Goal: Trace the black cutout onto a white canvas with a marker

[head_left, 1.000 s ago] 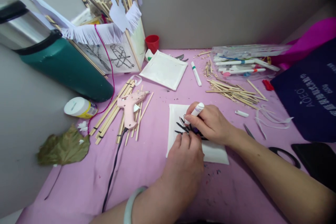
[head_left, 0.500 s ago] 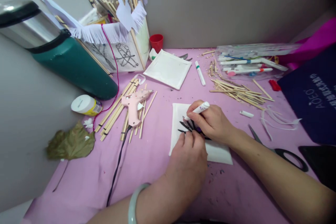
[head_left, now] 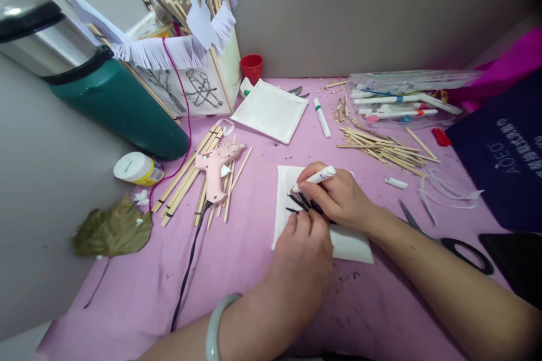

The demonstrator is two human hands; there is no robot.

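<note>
A white square panel lies on the table, bearing several black strokes that fan out on it. My right hand is closed around a white marker. The marker's tip points down at the panel, just above the ends of the strokes. Bent fingers of my left hand press on the panel beside the black strokes; the thumb is hidden. Both hands cover much of the drawing. To the right of my right forearm lie scissors and a white marker cap.
Left of the panel lie a pink glue gun with a black cord and wooden sticks. A green bottle, a decorated box and a second white panel stand behind. Loose sticks and a marker pouch are at right.
The marker tip has moved slightly left and down, toward the ends of the black strokes. My left hand stays pressed on the panel. The whole view has shifted a little.
</note>
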